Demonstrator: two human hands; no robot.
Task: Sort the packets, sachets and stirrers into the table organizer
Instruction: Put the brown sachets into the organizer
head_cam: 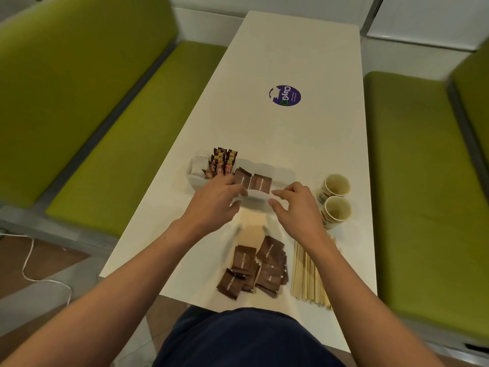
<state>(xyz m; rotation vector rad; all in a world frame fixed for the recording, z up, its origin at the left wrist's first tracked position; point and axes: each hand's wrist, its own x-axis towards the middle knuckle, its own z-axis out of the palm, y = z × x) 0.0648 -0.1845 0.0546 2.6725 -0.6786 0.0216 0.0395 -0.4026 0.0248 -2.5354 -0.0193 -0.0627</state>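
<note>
Sachets [254, 266] heaped near on the table [291, 141], left of the stirrers [307, 274], are judged light, limp and slippery, best pinched by an edge; left hand [217, 202] and right hand [296, 207] curl at the organizer [194, 176], grip indeterminate.

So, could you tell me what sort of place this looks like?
Probably a café or office pantry booth: green cushioned bench seats flank a long white table, with two paper cups and a clear organizer of small brown sachets.
</note>
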